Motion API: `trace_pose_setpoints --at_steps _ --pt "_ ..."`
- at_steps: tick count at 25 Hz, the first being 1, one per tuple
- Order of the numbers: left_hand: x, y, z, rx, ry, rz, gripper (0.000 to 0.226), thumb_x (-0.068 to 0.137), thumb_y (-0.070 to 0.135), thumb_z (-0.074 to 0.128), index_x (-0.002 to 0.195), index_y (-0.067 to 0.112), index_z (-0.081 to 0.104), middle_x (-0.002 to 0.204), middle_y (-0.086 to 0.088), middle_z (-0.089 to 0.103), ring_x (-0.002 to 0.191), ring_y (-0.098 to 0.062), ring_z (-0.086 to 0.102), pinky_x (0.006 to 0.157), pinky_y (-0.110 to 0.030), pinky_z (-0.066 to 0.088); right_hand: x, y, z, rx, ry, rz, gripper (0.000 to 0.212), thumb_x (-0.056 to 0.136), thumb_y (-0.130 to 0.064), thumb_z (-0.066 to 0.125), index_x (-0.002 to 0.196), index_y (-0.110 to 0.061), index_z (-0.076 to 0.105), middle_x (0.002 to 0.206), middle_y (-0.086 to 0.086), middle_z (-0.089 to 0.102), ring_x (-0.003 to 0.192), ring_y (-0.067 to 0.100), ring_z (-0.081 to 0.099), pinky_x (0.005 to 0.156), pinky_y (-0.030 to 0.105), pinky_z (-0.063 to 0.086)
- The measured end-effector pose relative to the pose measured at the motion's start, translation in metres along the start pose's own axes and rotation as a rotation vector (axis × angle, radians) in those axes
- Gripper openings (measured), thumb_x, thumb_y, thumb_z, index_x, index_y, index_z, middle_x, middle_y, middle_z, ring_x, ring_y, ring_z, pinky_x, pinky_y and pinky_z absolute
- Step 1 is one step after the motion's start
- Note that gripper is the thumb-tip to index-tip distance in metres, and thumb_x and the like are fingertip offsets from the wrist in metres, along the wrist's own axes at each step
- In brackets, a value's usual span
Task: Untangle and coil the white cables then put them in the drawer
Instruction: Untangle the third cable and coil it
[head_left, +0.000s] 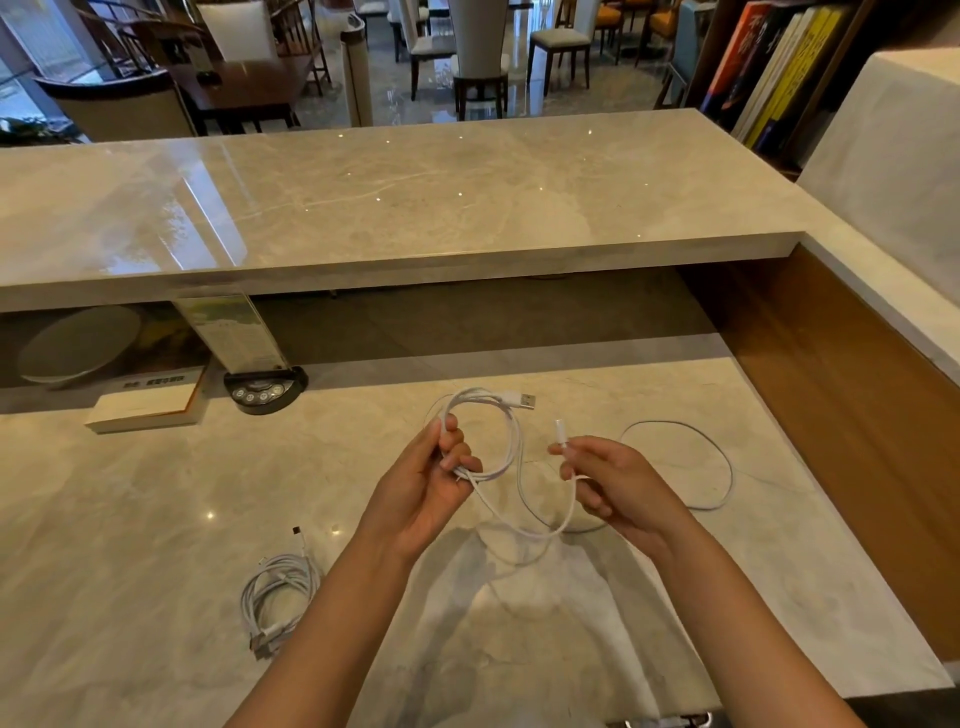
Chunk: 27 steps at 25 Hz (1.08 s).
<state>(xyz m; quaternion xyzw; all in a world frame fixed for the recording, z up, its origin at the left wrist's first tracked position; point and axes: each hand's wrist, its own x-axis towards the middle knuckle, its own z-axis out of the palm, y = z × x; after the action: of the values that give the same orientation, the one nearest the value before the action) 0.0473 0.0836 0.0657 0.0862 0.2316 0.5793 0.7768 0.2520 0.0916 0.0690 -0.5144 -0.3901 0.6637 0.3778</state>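
Observation:
My left hand (434, 480) grips several loops of a white cable (506, 431) above the marble desk (130, 545); its USB plug (522, 400) sticks out to the upper right. From those loops the cable sags down and rises to my right hand (613, 480), which pinches the other end near its small white connector (559, 427). A second white cable (724, 467) lies in a wide loose loop on the desk, right of my right hand. A third white cable, a coiled bundle (275, 592), lies on the desk at lower left. No drawer is visible.
A raised marble counter (415, 197) runs across the back. Beneath its overhang stand a white book (145, 408), a clear sign holder on a black button base (265, 389) and a round grey disc (78, 343). A wooden side wall (841, 395) bounds the desk on the right.

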Motion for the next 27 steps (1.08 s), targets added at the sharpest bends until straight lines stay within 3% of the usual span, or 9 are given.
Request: trace_pose_setpoints --at_steps 3,6,9,12,15,18,20,23,27 --pt "-0.003 -0.007 0.004 0.041 0.033 -0.042 0.022 0.064 0.013 0.080 0.077 0.006 0.063 0.055 0.001 0.050 0.042 -0.007 0.042 0.051 -0.019 0.048 -0.003 -0.012 0.017 -0.423 -0.084 -0.074 0.025 0.089 0.003 0.046 0.098 -0.009 0.065 0.061 -0.005 0.064 0.039 0.005 0.044 0.041 0.017 0.036" --pt "-0.007 -0.012 0.009 0.052 0.116 -0.021 0.009 0.079 0.015 0.053 0.080 0.007 0.056 0.053 0.002 0.049 0.040 -0.006 0.040 0.049 -0.018 0.047 -0.005 -0.014 0.030 -0.597 -0.085 -0.186 0.029 0.087 0.000 0.048 0.101 -0.015 0.069 0.052 -0.007 0.060 0.045 0.003 0.049 0.054 0.018 0.043" --pt "-0.009 -0.017 0.010 0.048 0.164 -0.001 0.010 0.080 0.015 0.051 0.079 0.007 0.056 0.053 0.002 0.048 0.039 -0.005 0.039 0.048 -0.017 0.046 -0.014 -0.004 0.042 -0.387 -0.029 -0.279 0.050 0.082 0.000 0.056 0.117 -0.034 0.046 0.071 0.002 0.066 0.059 0.013 0.059 0.064 0.029 0.050" --pt "-0.010 -0.021 0.009 0.018 0.209 0.010 0.019 0.092 0.014 0.042 0.079 0.007 0.055 0.052 0.002 0.048 0.038 -0.005 0.038 0.049 -0.016 0.046 -0.019 0.013 0.049 -0.384 0.044 -0.502 0.055 0.083 -0.005 0.062 0.099 -0.051 0.036 0.079 -0.003 0.064 0.069 0.020 0.062 0.067 0.033 0.053" --pt "-0.010 -0.025 0.012 -0.021 0.218 0.006 0.024 0.096 0.014 0.040 0.079 0.006 0.055 0.052 0.001 0.047 0.038 -0.006 0.039 0.049 -0.017 0.047 -0.019 0.021 0.053 -0.397 0.122 -0.594 0.031 0.083 -0.015 0.059 0.080 -0.046 0.053 0.079 -0.013 0.060 0.071 0.015 0.060 0.067 0.039 0.054" --pt "-0.009 -0.027 0.014 -0.041 0.228 0.007 0.025 0.096 0.013 0.040 0.078 0.006 0.055 0.051 0.001 0.047 0.037 -0.006 0.038 0.048 -0.017 0.047 -0.024 0.020 0.051 -0.334 0.320 -0.650 0.032 0.079 -0.009 0.069 0.071 -0.038 0.058 0.100 -0.015 0.052 0.078 0.002 0.055 0.066 0.016 0.047" --pt "-0.009 -0.026 0.013 -0.045 0.236 0.013 0.024 0.096 0.013 0.040 0.078 0.005 0.055 0.052 0.001 0.047 0.037 -0.006 0.038 0.048 -0.017 0.047 -0.028 0.014 0.046 -0.237 0.480 -0.631 0.027 0.080 -0.004 0.067 0.073 -0.029 0.057 0.106 -0.015 0.049 0.074 -0.001 0.052 0.064 0.014 0.043" --pt "-0.010 -0.025 0.009 -0.046 0.250 0.005 0.023 0.094 0.013 0.042 0.078 0.005 0.057 0.053 0.000 0.048 0.038 -0.006 0.039 0.047 -0.017 0.047 -0.032 0.001 0.035 0.025 0.505 -0.567 0.016 0.092 -0.009 0.052 0.082 -0.020 0.047 0.089 -0.004 0.071 0.050 0.012 0.055 0.048 0.023 0.044" --pt "-0.013 -0.025 0.010 0.024 0.237 -0.047 0.022 0.093 0.014 0.044 0.080 0.003 0.058 0.052 0.000 0.049 0.039 -0.007 0.040 0.048 -0.018 0.048 -0.030 -0.021 0.003 0.408 0.517 -0.387 0.014 0.095 -0.012 0.049 0.081 -0.013 0.046 0.062 0.005 0.063 0.039 0.009 0.048 0.039 0.017 0.040"
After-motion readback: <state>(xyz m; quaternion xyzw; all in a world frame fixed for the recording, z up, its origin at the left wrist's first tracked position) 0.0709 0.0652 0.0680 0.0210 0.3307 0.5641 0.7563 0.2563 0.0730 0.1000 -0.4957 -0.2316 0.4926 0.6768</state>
